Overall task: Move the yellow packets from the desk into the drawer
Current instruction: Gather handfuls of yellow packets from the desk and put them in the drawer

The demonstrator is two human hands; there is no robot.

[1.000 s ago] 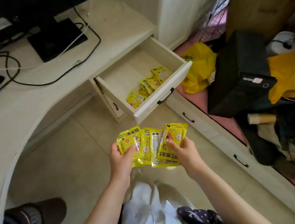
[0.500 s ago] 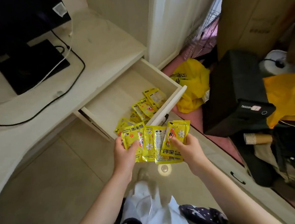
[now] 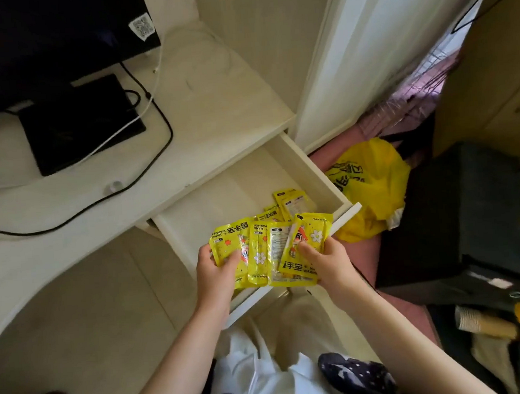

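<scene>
Both hands hold a fan of several yellow packets (image 3: 269, 252) over the front part of the open cream drawer (image 3: 299, 159). My left hand (image 3: 216, 270) grips the fan's left side, with its thumb on the leftmost packet. My right hand (image 3: 327, 261) pinches the right side, thumb on the packet with a cartoon figure. A few more yellow packets (image 3: 290, 202) lie inside the drawer near its right front corner, partly hidden behind the held ones.
The cream desk (image 3: 214, 107) carries a monitor (image 3: 50, 33), its black base (image 3: 82, 123) and cables. Right of the drawer sit a yellow plastic bag (image 3: 369, 185), a black box (image 3: 459, 215) and a roll of paper cups (image 3: 483, 323). A tall white cabinet (image 3: 365, 48) stands behind.
Both hands carried the fan of packets up and forward, from above the floor to over the open drawer. The grip stays the same.
</scene>
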